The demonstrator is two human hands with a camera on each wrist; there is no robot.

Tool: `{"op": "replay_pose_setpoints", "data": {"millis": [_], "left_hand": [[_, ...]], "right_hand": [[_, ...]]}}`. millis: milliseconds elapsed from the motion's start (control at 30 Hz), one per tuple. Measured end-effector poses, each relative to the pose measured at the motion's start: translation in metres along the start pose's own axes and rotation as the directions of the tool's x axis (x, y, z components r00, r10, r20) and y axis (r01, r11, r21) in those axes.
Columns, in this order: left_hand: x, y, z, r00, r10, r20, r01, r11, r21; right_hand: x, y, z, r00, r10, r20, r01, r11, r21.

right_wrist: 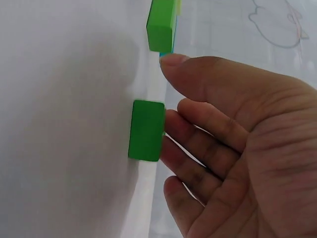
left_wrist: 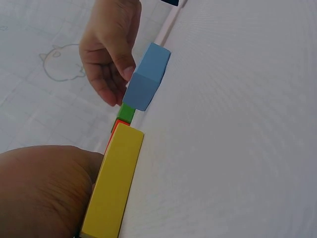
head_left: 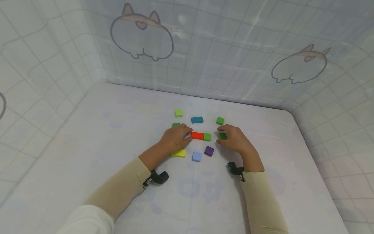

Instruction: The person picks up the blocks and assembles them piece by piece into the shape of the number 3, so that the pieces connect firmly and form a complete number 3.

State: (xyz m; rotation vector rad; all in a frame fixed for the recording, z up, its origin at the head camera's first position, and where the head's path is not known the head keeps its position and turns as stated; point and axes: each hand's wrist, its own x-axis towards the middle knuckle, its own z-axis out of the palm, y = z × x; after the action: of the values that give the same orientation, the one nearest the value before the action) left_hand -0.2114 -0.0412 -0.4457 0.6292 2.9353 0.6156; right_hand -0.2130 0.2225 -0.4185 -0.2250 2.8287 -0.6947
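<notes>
Right hand (head_left: 236,139), thumb and fingers wide, brackets the green block (head_left: 223,136); leftward, the red block (head_left: 197,136) lies lengthwise toward it, nearer the left hand (head_left: 173,138), whose grip is unclear.

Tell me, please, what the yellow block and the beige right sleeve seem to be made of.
Yellow block: painted wood or plastic, I cannot tell which; smooth, low-sheen, evenly coloured faces without visible grain.

Beige right sleeve: likely soft fabric, matte; close-fitting with slight creases.
</notes>
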Motion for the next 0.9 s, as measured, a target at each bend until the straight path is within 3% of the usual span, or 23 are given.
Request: {"op": "replay_pose_setpoints", "data": {"millis": [533, 900], "left_hand": [[0.002, 0.0, 0.001, 1.0, 0.004, 0.0, -0.004, 1.0, -0.004], [0.002, -0.001, 0.001, 1.0, 0.004, 0.0, -0.004, 1.0, -0.011]], "right_hand": [[-0.006, 0.026, -0.011, 1.0, -0.023, 0.011, 0.023, 0.998, 0.052], [-0.008, 0.029, -0.012, 1.0, 0.0, 0.022, -0.002, 0.995, 0.104]]}}
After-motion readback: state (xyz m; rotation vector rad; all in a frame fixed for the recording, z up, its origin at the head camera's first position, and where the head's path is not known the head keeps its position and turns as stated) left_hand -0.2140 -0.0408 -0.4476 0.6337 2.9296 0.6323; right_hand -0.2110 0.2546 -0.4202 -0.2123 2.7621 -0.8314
